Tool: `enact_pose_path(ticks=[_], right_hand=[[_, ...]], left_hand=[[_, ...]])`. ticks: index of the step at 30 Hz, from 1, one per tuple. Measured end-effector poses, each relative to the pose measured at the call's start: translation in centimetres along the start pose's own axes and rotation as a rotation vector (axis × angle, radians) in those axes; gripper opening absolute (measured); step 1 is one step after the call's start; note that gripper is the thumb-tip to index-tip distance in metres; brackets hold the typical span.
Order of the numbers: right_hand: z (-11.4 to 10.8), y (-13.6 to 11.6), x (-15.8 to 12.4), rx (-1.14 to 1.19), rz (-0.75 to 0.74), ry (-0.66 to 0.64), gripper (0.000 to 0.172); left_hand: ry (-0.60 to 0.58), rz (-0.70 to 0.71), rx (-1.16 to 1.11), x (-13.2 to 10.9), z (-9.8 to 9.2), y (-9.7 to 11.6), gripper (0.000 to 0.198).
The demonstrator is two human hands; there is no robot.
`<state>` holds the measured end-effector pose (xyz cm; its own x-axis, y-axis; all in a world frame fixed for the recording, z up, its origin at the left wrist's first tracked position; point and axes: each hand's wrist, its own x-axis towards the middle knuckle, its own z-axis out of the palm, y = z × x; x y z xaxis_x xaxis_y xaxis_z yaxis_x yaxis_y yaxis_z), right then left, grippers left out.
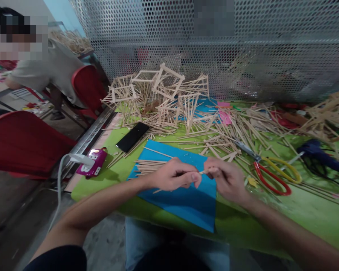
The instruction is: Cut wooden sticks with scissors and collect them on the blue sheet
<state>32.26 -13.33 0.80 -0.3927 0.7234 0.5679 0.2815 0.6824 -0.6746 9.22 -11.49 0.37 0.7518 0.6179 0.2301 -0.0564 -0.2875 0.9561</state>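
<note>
Between my two hands, above a blue sheet (192, 203), is a thin wooden stick (205, 171), of which only a short piece shows. My left hand (176, 175) pinches it from the left, fingers curled and thumb pressed on. From the other side my right hand (224, 178) grips its other end with closed fingers. On the sheet's left part, partly behind my left hand, lies a row of several similar wooden sticks (148, 166). One more stick (158, 151) rests on the sheet above that row.
Wooden stick frames (169, 84) pile up at the back by a perforated metal panel (164, 34). Around the green tabletop (101, 195) are a phone (132, 136), a purple power socket (94, 162), scissors (272, 175) and a glue gun (324, 156). A person sits at left near red chairs (25, 146).
</note>
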Motion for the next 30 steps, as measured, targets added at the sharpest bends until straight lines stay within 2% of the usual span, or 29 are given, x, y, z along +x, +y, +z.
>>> enact_pose_path(ticks=[3,5,7,10,12,15,17,19,20,22,25,27,30], right_hand=[[-2.4,1.1,0.3,-0.021,0.144,0.185,0.031],[-4.4,2.3,0.6,-0.174,0.204,0.258,0.028],[-6.3,3.7,1.0,-0.409,0.196,0.183,0.027],[-8.4,5.4,1.2,-0.763,0.129,0.008,0.041],[-9.4,6.2,0.8,-0.88,0.13,-0.024,0.042],[-11.1,6.8,-0.5,-0.869,0.184,-0.009,0.024],[-12.6,7.3,-1.7,-0.878,0.257,-0.016,0.023],[-14.6,8.3,-3.3,-0.94,0.387,-0.071,0.02],[-15.7,9.1,-4.1,-0.972,0.472,-0.139,0.021],[-17.9,10.8,-5.8,-1.005,0.63,-0.263,0.031],[-20.4,13.2,-8.4,-0.881,0.696,-0.357,0.041],[-21.3,14.1,-9.6,-0.799,0.721,-0.357,0.046],[-21.7,14.9,-10.9,-0.788,0.771,-0.273,0.052]], left_hand=[[0.049,-0.001,0.012,0.0,-0.8,-0.1,0.05],[0.068,-0.003,0.014,0.0,-1.3,-0.2,0.051],[0.069,-0.007,0.034,0.1,-1.5,-0.3,0.051],[0.083,-0.017,0.082,0.3,-1.5,-0.2,0.047],[0.117,-0.034,0.1,0.5,-1.4,-0.1,0.046],[0.176,-0.046,0.056,0.5,-1.2,-0.3,0.044],[0.2,-0.037,-0.057,0.5,-1.1,-0.6,0.043],[0.218,-0.033,-0.198,0.6,-1.0,-0.9,0.043],[0.23,-0.042,-0.263,0.7,-1.0,-1.0,0.042],[0.264,-0.072,-0.367,1.0,-0.9,-1.3,0.039],[0.315,-0.129,-0.481,1.5,-0.9,-1.7,0.039],[0.34,-0.167,-0.545,1.7,-0.8,-2.0,0.042],[0.366,-0.204,-0.6,1.9,-0.7,-2.2,0.043]])
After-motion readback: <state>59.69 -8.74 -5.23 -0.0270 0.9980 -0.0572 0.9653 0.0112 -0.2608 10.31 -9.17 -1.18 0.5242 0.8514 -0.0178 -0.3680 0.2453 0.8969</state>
